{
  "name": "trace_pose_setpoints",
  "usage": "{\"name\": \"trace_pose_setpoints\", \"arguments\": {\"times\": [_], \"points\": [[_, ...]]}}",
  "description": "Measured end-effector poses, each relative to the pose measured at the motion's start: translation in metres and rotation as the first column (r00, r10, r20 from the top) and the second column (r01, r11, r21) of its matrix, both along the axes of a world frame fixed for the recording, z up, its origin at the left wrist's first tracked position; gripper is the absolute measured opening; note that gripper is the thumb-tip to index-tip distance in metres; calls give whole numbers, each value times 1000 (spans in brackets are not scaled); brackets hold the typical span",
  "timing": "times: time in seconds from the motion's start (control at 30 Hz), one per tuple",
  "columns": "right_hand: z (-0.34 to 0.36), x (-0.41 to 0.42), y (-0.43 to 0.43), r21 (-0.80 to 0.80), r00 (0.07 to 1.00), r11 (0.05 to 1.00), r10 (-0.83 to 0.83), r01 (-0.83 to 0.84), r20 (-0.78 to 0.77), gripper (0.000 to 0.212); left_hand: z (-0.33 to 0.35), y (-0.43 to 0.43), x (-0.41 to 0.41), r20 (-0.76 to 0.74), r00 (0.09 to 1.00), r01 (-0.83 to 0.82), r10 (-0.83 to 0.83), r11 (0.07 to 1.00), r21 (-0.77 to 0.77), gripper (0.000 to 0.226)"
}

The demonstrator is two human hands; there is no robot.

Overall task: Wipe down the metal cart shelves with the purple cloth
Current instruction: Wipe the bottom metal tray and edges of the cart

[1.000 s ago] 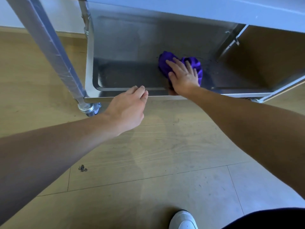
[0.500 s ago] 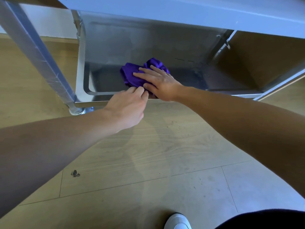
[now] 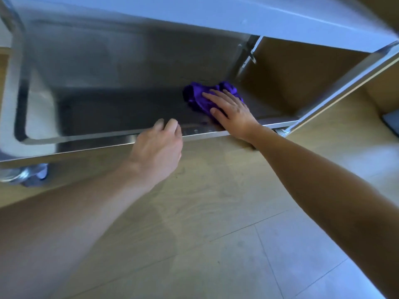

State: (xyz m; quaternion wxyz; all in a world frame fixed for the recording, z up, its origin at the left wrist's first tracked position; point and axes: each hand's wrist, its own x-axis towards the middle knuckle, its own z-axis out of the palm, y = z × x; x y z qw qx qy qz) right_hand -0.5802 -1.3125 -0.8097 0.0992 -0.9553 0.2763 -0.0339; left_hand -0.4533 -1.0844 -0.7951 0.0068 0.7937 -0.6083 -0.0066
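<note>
Under the left front corner of the lower shelf [image 3: 112,111], a caster [image 3: 32,173] shows, blurred, on the wooden floor [image 3: 216,212]. The shelf itself is a shallow steel tray with a raised front lip [image 3: 86,145], and the upper shelf [image 3: 194,16] hangs over it, cutting off the top of my view.

About midway along that lip my left hand [image 3: 157,147] rests. My fingers lie close together and lightly bent, their tips on top of the lip. My thumb is hidden, so I cannot tell whether it hooks under the edge.

Right of that, inside the lower shelf and near its right end, lies the purple cloth [image 3: 198,98], bunched in a crumpled heap on the steel. My right hand [image 3: 233,113] lies flat on top of it, fingers spread wide and nearly straight, pressing the cloth to the shelf floor. My wrist crosses the front lip.

Behind the cloth, at the shelf's back right corner, a metal post [image 3: 244,55] rises. Past the shelf's right end, a dark flat thing [image 3: 391,124] lies on the floor, too cropped to identify.
</note>
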Motion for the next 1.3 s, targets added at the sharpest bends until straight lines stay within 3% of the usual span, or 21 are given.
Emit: {"name": "trace_pose_setpoints", "arguments": {"times": [0.17,0.23,0.37,0.47,0.53,0.73,0.9,1.07,1.3], "points": [[-1,-8,-34,14,915,915,-402,402,-17,46,-11,-4,-4,-11,999,-34,33,997,-71,52],[-3,24,-5,2,937,938,-347,347,-35,48,-11,-6,-7,7,999,-43,44,997,-61,51],[-10,65,65,9,998,999,-44,44,50,46,-7,-5,-8,20,998,-56,56,998,7,54],[-5,57,54,24,999,1000,-5,4,54,45,-6,1,-6,0,1000,-23,23,1000,-9,61],[-6,40,25,5,998,999,-49,49,39,44,-9,3,-5,-16,1000,-16,16,1000,-8,64],[-2,-34,-59,20,879,879,-475,476,-37,47,-9,3,-7,-84,996,-29,28,1000,-7,73],[-4,-36,-30,-1,909,909,-418,418,-10,46,-2,-6,-18,-80,994,-72,73,997,23,74],[-1,-55,-28,-12,924,925,-381,381,-41,46,-3,-29,-28,-123,992,27,-32,999,-47,67],[-1,-88,-98,-26,816,818,-576,575,-45,49,-15,-40,-22,-200,978,47,-60,997,-68,67]]}}
